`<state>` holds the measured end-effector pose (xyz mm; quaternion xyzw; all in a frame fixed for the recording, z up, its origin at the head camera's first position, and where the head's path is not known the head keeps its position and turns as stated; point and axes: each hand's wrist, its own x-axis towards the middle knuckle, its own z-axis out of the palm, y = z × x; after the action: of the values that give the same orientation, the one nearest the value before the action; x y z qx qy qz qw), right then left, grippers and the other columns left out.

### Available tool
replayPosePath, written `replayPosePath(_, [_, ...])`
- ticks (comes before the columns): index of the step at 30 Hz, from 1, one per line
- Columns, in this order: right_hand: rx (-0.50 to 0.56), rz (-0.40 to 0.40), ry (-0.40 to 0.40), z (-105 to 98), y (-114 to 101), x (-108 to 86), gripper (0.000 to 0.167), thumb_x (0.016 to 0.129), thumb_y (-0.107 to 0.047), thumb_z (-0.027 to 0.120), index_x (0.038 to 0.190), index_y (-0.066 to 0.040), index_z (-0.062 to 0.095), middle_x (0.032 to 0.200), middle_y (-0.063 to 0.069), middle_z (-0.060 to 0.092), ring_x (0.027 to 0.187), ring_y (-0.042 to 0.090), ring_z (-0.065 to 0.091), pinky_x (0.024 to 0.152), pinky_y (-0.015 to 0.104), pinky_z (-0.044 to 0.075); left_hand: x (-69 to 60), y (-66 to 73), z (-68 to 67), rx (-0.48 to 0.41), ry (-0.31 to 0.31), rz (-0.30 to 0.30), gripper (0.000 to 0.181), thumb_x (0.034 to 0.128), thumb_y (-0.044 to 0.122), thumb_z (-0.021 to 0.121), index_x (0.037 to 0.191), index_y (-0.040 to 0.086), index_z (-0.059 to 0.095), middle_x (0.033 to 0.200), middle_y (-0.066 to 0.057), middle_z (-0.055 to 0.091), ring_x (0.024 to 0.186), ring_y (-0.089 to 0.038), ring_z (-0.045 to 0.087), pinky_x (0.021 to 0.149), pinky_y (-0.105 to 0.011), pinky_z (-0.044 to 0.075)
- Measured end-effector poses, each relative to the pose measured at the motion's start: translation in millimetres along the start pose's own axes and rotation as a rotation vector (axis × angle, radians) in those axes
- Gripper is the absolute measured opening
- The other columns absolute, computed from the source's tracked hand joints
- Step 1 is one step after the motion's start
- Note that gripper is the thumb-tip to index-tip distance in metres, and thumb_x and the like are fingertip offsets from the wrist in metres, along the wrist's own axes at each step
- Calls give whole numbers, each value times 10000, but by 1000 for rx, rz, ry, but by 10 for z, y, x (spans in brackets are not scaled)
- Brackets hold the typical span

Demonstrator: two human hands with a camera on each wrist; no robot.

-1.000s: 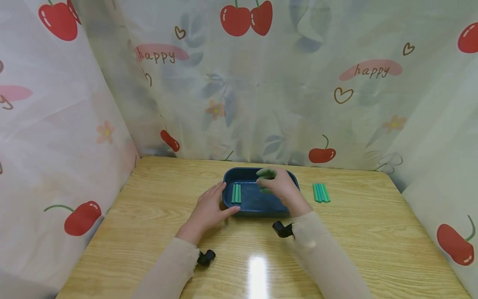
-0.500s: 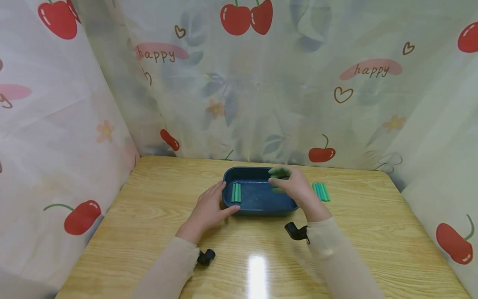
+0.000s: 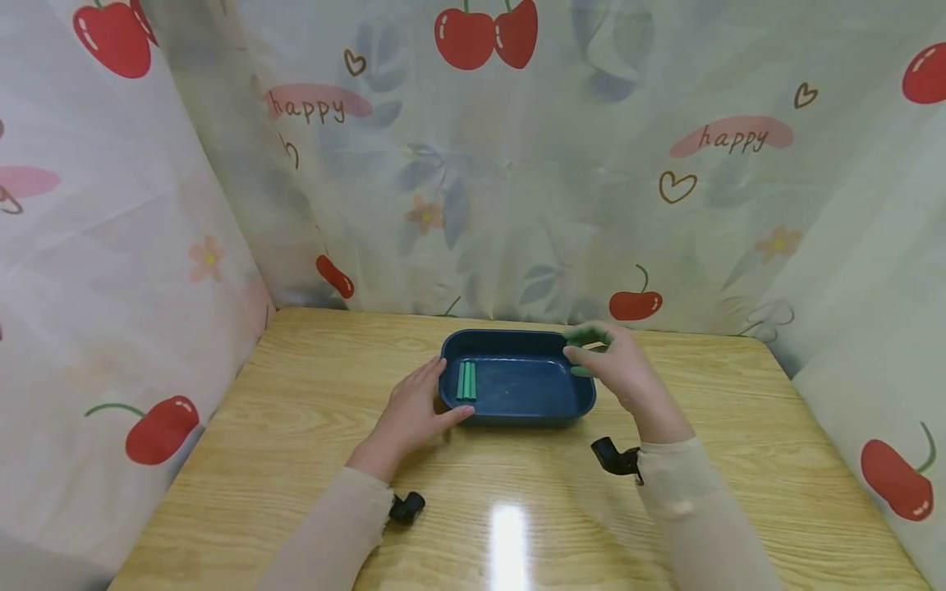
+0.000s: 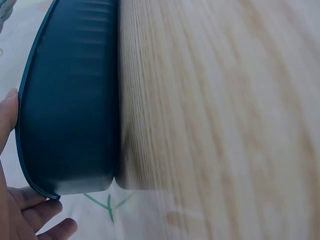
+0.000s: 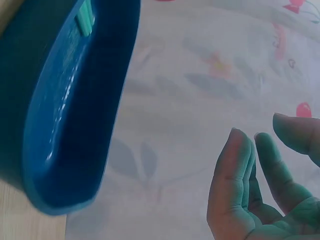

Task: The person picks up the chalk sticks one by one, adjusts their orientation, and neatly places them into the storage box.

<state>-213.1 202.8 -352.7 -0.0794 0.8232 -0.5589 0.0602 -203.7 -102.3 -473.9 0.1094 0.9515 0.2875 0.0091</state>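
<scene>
A dark blue rectangular tray (image 3: 517,419) stands on the table. My left hand (image 3: 410,414) holds its near left corner; the thumb lies over the near rim and the fingers reach along the left end. In the left wrist view the fingertips (image 4: 42,215) bend round the tray's rim. Inside the tray, at the left, a row of green sticks (image 3: 466,381) lies side by side. Above the tray's right end hovers my right hand (image 3: 621,365), empty, with thumb and fingers apart. Its fingers look greenish. The sticks on the table to the right are hidden behind this hand.
The wooden table (image 3: 739,460) extends on both sides of the tray. A patterned curtain (image 3: 510,205) hangs behind it and along the sides. Black wrist cameras sit at both sleeves.
My right hand has moved right, from above the middle of the tray to its right end, covering the sticks on the table. The left hand, tray and sticks inside have stayed put.
</scene>
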Motion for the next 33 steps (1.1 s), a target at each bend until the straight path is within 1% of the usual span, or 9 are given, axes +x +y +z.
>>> replayPosePath(4, [-42, 20, 18, -102, 43, -32, 413, 982, -159, 651, 1312, 69, 554, 1234, 232, 557, 935, 236, 683, 821, 337, 583, 9, -11, 5, 9, -1, 4, 1011, 868, 676, 635, 1600, 103, 236, 1651, -88, 228, 1506, -298, 224, 1207, -526, 182])
replayPosePath(8, [-77, 65, 46, -213, 90, -63, 471, 989, -242, 648, 1363, 21, 535, 1289, 239, 551, 1063, 357, 682, 538, 241, 473, 14, -17, 8, 11, -1, 7, 1015, 866, 685, 628, 1601, 105, 236, 1651, -91, 228, 1507, -293, 221, 1207, -524, 182])
replayPosePath(9, [-79, 75, 53, -238, 104, -69, 480, 989, -254, 647, 1370, 14, 532, 1302, 243, 548, 1092, 370, 671, 495, 237, 426, 15, -18, 8, 8, 0, 8, 1012, 868, 679, 632, 1601, 105, 235, 1651, -92, 228, 1507, -294, 220, 1207, -525, 179])
replayPosePath(11, [-75, 85, 65, -283, 139, -84, 494, 994, -258, 640, 1392, 9, 519, 1322, 259, 538, 1134, 409, 644, 485, 240, 432, 10, -17, 7, 7, 3, 10, 1008, 869, 672, 637, 1600, 104, 237, 1650, -93, 229, 1506, -297, 223, 1207, -526, 179])
replayPosePath(14, [-83, 66, 85, -345, 211, -97, 498, 1000, -240, 631, 1404, 26, 513, 1334, 261, 532, 1071, 350, 677, 664, 236, 551, 4, -17, 6, 9, 6, 14, 1009, 868, 674, 637, 1599, 103, 241, 1649, -94, 233, 1504, -300, 228, 1205, -530, 184])
replayPosePath(17, [-97, 48, 103, -411, 289, -104, 494, 1006, -237, 621, 1408, 31, 515, 1346, 241, 519, 1008, 245, 682, 792, 237, 562, 3, -13, 4, 10, 3, 12, 1011, 866, 682, 632, 1600, 107, 239, 1650, -86, 231, 1505, -292, 226, 1205, -527, 184])
replayPosePath(25, [-171, 49, 195, -583, 547, -75, 493, 1019, -316, 589, 1357, 41, 553, 1419, 231, 476, 1035, 286, 679, 806, 221, 551, 7, -13, 13, 19, 3, 8, 1008, 866, 676, 638, 1599, 109, 242, 1648, -81, 236, 1502, -295, 234, 1207, -520, 185])
replayPosePath(30, [-179, 78, 258, -690, 730, -27, 501, 1031, -322, 553, 1374, 43, 534, 1430, 232, 472, 1114, 401, 634, 974, 429, 523, 7, -10, 9, 12, 10, 15, 1000, 869, 652, 656, 1597, 101, 247, 1645, -97, 245, 1501, -296, 236, 1205, -525, 186])
replayPosePath(33, [-168, 93, 280, -746, 833, 17, 494, 1037, -304, 536, 1378, 52, 520, 1394, 254, 487, 1143, 442, 607, 1012, 508, 486, 3, -8, 2, 13, 10, 16, 1001, 870, 657, 650, 1597, 100, 246, 1645, -97, 242, 1502, -298, 234, 1204, -527, 188])
